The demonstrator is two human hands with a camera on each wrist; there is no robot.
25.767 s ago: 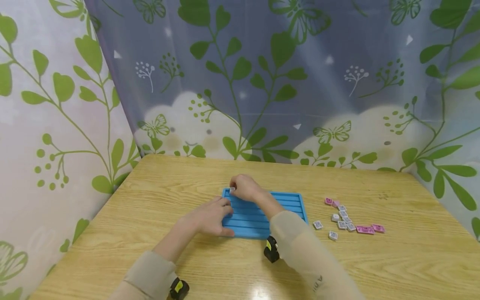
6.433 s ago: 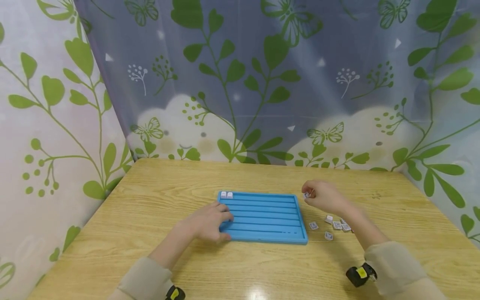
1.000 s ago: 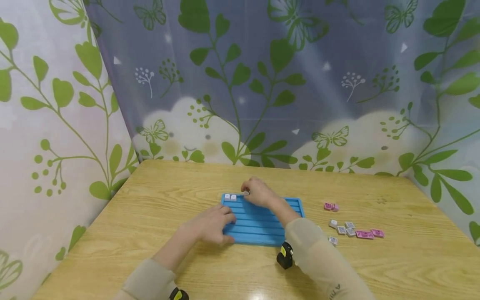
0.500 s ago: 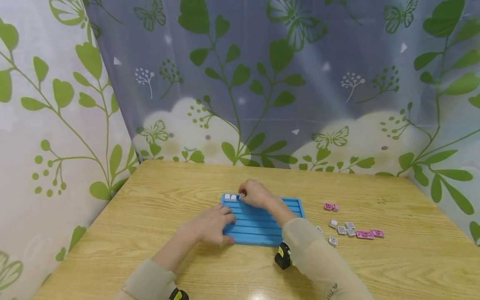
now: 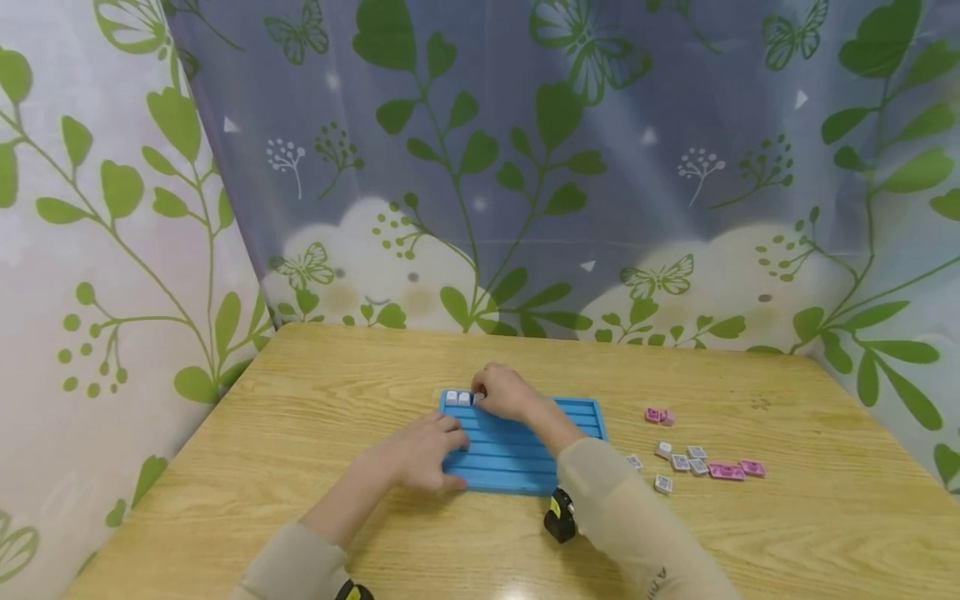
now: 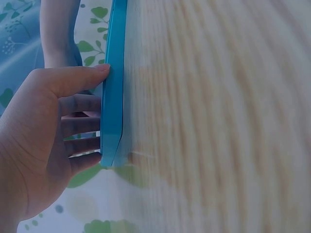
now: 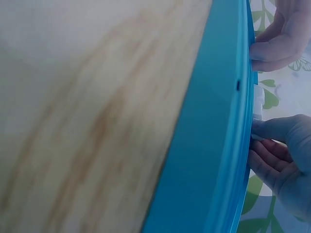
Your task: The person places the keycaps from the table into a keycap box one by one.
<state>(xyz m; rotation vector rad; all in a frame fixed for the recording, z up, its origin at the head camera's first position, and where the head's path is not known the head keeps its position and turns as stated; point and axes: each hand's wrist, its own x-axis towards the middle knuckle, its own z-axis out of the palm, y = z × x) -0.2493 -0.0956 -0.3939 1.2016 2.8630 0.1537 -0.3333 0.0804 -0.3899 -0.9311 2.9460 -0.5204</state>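
A blue ridged tray [image 5: 510, 457] lies on the table. My left hand [image 5: 420, 450] rests on its left end, fingers over the ridges and thumb [image 6: 87, 77] on the front edge. Two white keycaps [image 5: 458, 398] stand side by side in the back-left corner. Right beside them, my right hand [image 5: 506, 393] pinches a third white keycap [image 5: 478, 399] between thumb and fingertips, low at the back groove. In the right wrist view the pinching fingers [image 7: 269, 160] show behind the tray's rim, and that keycap is mostly hidden.
Right of the tray lie several loose white keycaps [image 5: 680, 462]. Two pink keycaps [image 5: 654, 415] sit farther back, and a long pink keycap [image 5: 726, 472] lies with a shorter pink one [image 5: 753, 468]. A patterned cloth [image 5: 480, 200] hangs behind the wooden table [image 5: 360, 358].
Over the last second my right hand has moved left and down with the keycap, to beside the two in the corner. A while earlier it picked from the loose keycaps. My left hand stays put.
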